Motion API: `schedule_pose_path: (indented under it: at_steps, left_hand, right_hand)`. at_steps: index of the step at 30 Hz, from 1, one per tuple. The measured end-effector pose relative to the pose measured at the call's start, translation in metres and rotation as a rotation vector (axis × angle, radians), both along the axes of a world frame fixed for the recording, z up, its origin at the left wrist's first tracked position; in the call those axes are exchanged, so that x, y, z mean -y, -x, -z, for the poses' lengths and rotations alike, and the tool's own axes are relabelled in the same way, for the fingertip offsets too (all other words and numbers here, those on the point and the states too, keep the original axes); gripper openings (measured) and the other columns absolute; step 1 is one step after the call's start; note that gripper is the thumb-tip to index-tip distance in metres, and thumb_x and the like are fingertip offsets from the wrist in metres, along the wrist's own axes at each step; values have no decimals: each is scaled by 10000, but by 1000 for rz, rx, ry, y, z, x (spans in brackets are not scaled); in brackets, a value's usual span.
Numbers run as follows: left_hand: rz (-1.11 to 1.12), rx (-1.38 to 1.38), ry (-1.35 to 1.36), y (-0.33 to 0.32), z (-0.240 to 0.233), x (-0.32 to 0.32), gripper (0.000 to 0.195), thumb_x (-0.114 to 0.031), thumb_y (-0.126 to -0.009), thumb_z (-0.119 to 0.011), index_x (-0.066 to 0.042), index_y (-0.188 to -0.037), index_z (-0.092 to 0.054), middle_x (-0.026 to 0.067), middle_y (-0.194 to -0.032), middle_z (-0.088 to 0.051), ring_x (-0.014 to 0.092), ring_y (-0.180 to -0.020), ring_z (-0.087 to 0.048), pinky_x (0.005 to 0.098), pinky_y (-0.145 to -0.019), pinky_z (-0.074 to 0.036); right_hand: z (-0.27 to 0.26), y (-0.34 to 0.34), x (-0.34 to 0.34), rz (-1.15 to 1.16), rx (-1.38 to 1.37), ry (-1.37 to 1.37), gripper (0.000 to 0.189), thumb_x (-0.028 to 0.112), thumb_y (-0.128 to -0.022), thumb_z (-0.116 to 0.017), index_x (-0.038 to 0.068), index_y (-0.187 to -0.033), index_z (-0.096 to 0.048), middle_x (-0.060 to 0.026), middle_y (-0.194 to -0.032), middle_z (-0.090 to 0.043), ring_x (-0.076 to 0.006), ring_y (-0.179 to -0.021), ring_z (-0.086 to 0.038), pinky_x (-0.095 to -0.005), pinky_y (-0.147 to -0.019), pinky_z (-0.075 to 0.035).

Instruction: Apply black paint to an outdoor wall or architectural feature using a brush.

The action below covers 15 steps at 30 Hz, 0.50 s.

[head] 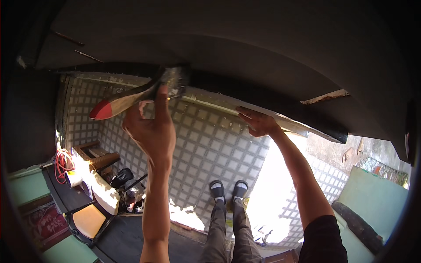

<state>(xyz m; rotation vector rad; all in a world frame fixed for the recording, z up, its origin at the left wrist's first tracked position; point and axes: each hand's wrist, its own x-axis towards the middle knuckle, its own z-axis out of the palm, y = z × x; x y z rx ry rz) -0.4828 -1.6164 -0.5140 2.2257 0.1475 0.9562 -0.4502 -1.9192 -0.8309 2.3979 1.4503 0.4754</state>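
Note:
My left hand [151,125] grips a broad paintbrush [130,98] whose wooden handle ends in a red tip. Blurred bristles and a paint-smeared ferrule reach the dark lower edge of a black-painted panel [236,62] overhead; exact contact is hard to tell. My right hand [260,122] is stretched out to the right, its fingers extended against or just beneath the pale strip [217,102] under that dark edge. Nothing shows in it. Bare brownish cracks [324,97] break the panel's dark surface.
Below are a grey tiled floor [210,141] and my feet in dark slides [217,190]. To the left stand a chair with a tan seat [88,221], a wooden stool [95,154] and a coiled red cable [64,164]. Bright sunlight falls at the right, near pale green panels [371,197].

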Motion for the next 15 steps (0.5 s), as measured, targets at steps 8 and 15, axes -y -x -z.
schedule_pose_path:
  at_steps: [8,15]
  left_hand:
    - [229,-214,305,-10,23,52,164,-96,-866,-744,28,-846,-638,163,-712,-682,287,-655,-698,402,-659,-511]
    - [-169,-133,-104,-32,-5,-41,174,-124,-881,-737,32,-881,-660,150,-780,-714,282,-678,-698,409,-675,-519]
  right_hand:
    - [-2,3,-7,163,-902,-356,741,429,-795,-510,181,-1493,-479,24,-1660,-292,-183,-1494,-328,-437,-1185,-300]
    - [-9,-1,-5,-42,591,264,744,398,-778,-515,170,-1485,-489,26,-1665,-282,-158,-1502,-316,-429,-1202,-281]
